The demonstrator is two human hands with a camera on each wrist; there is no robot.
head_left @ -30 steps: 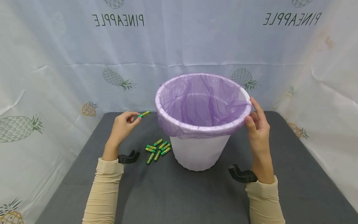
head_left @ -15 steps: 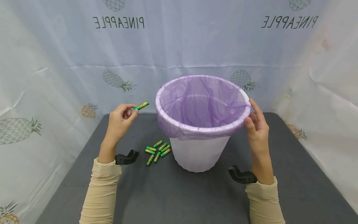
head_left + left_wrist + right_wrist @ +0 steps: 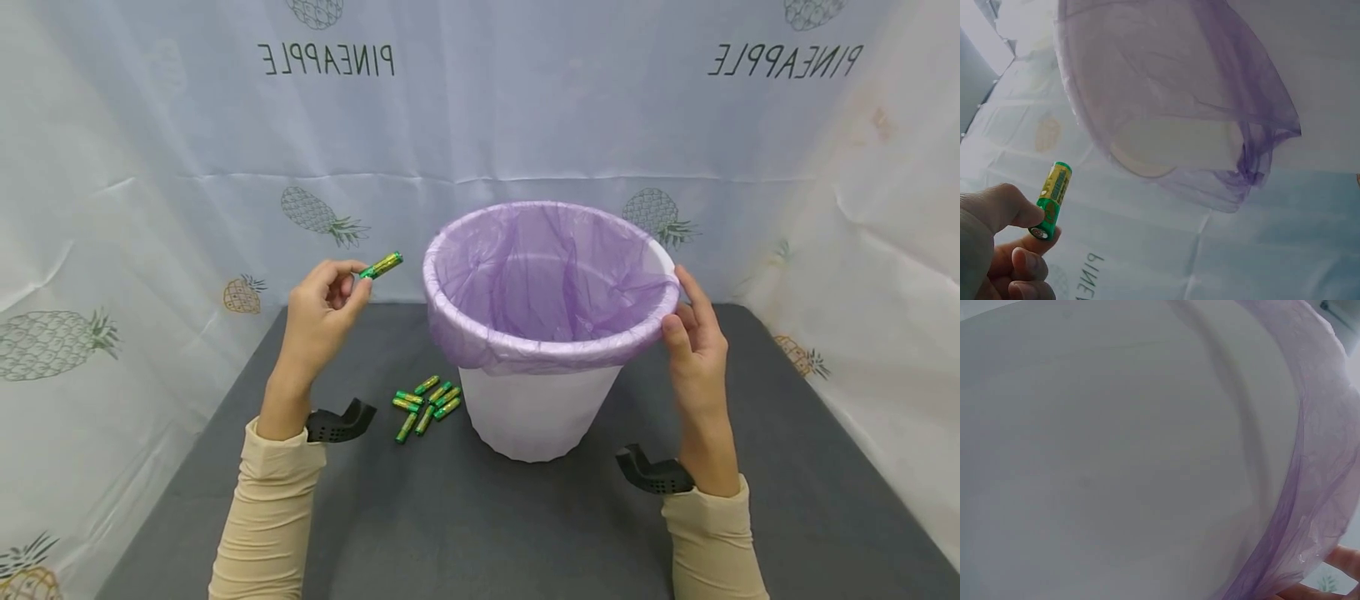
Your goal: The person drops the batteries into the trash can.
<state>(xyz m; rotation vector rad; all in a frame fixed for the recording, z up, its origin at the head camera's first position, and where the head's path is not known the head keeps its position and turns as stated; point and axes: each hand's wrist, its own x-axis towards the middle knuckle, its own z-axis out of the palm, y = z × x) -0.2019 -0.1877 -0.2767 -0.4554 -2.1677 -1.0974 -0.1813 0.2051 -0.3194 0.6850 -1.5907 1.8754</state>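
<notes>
Fingers (image 3: 345, 267) of the left hand (image 3: 317, 317) are pinching a battery (image 3: 382, 265) by one end in the head view, above the table (image 3: 480, 533) and left of the bin (image 3: 536, 412); loose batteries (image 3: 425, 419) are lying beside its base. The right hand (image 3: 699, 343) is touching the rim — gripping or merely bracing, I cannot tell — near where the purple liner (image 3: 547, 283) is leaving a white patch bare. From the left wrist, most of the battery is sticking out past thumb and fingertip, so a slight roll could be sending it astray. From the right wrist, fingers are showing beside the liner; tugging could be dragging it loose.
</notes>
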